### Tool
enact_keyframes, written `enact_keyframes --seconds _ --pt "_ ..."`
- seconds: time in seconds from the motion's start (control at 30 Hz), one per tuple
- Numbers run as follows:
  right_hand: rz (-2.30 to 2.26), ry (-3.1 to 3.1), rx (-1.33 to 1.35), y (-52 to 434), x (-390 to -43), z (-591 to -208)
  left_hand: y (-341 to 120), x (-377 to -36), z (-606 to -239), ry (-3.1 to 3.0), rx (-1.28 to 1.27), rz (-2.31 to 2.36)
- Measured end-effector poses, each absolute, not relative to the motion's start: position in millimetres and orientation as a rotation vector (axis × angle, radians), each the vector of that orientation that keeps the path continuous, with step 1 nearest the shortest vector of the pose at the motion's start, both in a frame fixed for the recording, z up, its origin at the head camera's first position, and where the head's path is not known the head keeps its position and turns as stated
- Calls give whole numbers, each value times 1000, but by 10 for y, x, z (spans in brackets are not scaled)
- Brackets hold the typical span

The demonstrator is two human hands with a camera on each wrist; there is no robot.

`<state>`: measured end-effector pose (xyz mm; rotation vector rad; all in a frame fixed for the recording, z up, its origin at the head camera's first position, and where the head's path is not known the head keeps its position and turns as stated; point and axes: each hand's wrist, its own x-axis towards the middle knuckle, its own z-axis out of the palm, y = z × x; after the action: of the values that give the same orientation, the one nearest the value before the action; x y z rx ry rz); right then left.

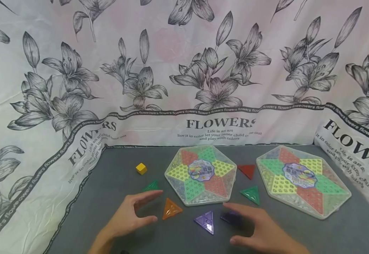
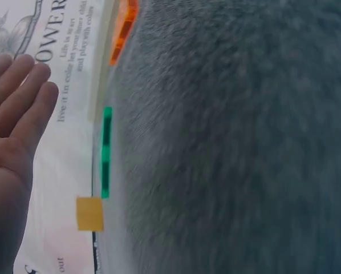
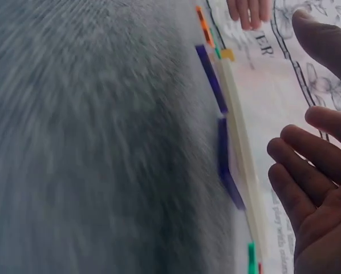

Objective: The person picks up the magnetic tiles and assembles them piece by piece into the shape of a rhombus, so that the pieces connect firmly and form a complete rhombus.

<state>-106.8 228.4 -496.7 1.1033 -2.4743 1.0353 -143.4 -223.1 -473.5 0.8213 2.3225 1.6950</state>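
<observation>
My left hand (image 1: pixel 132 215) hovers at the front left with fingers extended and thumb apart, holding nothing. Just right of it lies an orange triangle tile (image 1: pixel 171 209), and a green triangle tile (image 1: pixel 151 186) is partly hidden behind its fingers. My right hand (image 1: pixel 260 227) is also spread and holds nothing. Beneath its fingers is a dark purple triangle tile (image 1: pixel 230 217), partly covered. A lighter purple triangle tile (image 1: pixel 206 222) lies between the hands. In the wrist views, the left palm (image 2: pixel 11 142) and right palm (image 3: pixel 324 211) show relaxed fingers apart from the tiles.
A hexagonal game board (image 1: pixel 200 174) with coloured star points lies at centre back, another hexagonal board (image 1: pixel 302 180) to its right. Between them are a red triangle tile (image 1: pixel 247 170) and a green triangle tile (image 1: pixel 251 194). A yellow cube (image 1: pixel 141 168) sits at back left. Flowered cloth (image 1: pixel 184 70) hangs behind.
</observation>
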Motion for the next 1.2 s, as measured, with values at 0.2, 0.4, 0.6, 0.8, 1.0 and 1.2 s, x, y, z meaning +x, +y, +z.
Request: enact_keyframes --seconds 0.2,0.4,0.6,0.8,1.0,1.2 --pt "1087 -2570 1071 2097 -1113 -5035 -2115 -1529 -4813 2303 756 1604" --pt "1101 -2642 1085 1917 -1198 -5049 -2039 -1605 -4840 2391 776 1408" --pt "1097 -2700 1084 1817 -1244 -5086 -1957 -1629 -4851 2466 774 1236" --pt "1046 -2679 1106 1734 -1221 -5055 -1860 -1609 -4816 2657 849 1041" --pt "1021 -2682 1096 1707 -1191 -5066 -1783 -1614 -4787 2739 934 902" --pt "1073 -2685 1069 1695 -1190 -5085 -1768 -1597 -4789 2754 922 882"
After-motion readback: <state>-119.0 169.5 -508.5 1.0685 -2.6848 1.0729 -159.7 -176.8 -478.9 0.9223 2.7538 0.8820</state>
